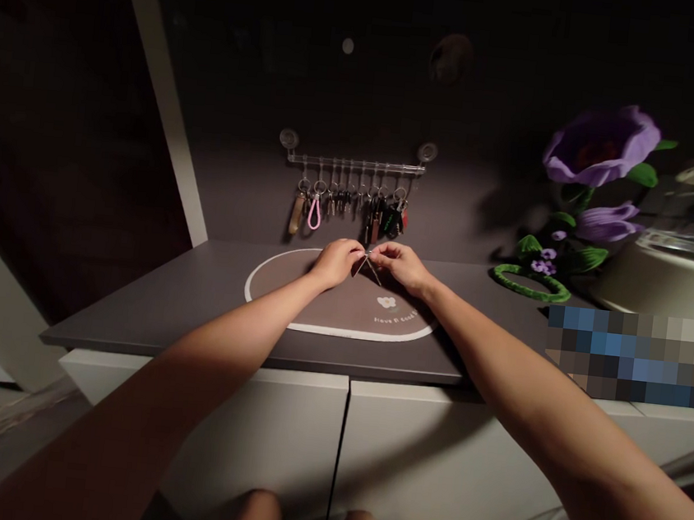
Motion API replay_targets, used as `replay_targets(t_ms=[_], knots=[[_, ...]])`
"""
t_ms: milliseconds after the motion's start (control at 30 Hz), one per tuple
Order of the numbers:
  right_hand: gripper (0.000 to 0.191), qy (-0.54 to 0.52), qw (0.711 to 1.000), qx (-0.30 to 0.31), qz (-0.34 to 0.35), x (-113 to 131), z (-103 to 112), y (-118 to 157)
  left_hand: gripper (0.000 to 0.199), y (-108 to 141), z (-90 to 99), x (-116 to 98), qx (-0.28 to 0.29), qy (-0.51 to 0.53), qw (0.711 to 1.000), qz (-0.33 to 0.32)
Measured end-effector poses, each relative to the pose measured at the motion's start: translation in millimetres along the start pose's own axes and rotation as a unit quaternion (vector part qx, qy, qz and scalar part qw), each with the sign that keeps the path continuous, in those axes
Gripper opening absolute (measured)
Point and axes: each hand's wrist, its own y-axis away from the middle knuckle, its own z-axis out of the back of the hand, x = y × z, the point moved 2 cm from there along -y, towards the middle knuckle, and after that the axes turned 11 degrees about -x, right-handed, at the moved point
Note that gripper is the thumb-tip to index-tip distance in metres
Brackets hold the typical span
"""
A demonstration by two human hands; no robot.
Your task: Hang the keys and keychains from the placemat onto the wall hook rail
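Observation:
Both hands meet above a brown oval mat (341,313) with a white border. My left hand (339,261) pinches a small bunch of keys (373,271) from the left side. From the right, the fingers of my right hand (399,264) are closed on the same keys, near their ring. A few thin metal keys dangle below the fingertips, spread apart. Just behind the hands, a clear rack (357,164) on the wall carries several hanging key sets, among them a pink loop (315,212) and a tan fob (297,212).
The mat lies on a dark grey counter (162,307) above white cabinet doors (260,433). To the right stand purple flowers (612,151) with a green ring base (529,293), beside a large pale appliance (661,272). A blurred-out patch covers the counter's right side.

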Motion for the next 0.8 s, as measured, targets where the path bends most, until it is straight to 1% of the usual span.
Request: replay_targets(t_ms=[167, 233, 333, 433, 567, 733, 800], knots=[[0.021, -0.043, 0.999, 0.014, 0.026, 5.6, -3.4, 2.6, 0.018, -0.3, 1.4, -3.9, -0.013, 0.047, 0.999, 0.0], [0.023, -0.061, 0.997, 0.01, 0.035, 7.1, -4.7, 2.8, 0.017, -0.2, 1.4, -4.9, -0.016, 0.079, 0.997, 0.015], [0.026, -0.092, 0.995, 0.003, 0.029, 7.0, -6.4, 2.1, 0.015, 0.2, 1.3, -6.6, -0.021, 0.132, 0.99, 0.053], [0.029, -0.123, 0.992, 0.002, 0.013, 5.3, -7.7, 1.2, 0.013, 0.9, -0.3, -7.1, -0.028, 0.186, 0.978, 0.091], [0.033, -0.159, 0.987, 0.012, -0.002, 2.9, -8.7, 1.7, 0.013, 1.4, -5.2, -4.5, -0.041, 0.26, 0.957, 0.118], [0.036, -0.196, 0.98, 0.012, -0.023, 1.6, -8.9, 3.4, 0.013, 2.1, -9.7, -3.2, -0.048, 0.322, 0.934, 0.151], [0.036, -0.197, 0.98, 0.003, -0.027, 1.5, -8.3, 4.3, 0.015, 2.5, -9.9, -3.8, -0.055, 0.334, 0.927, 0.163]])
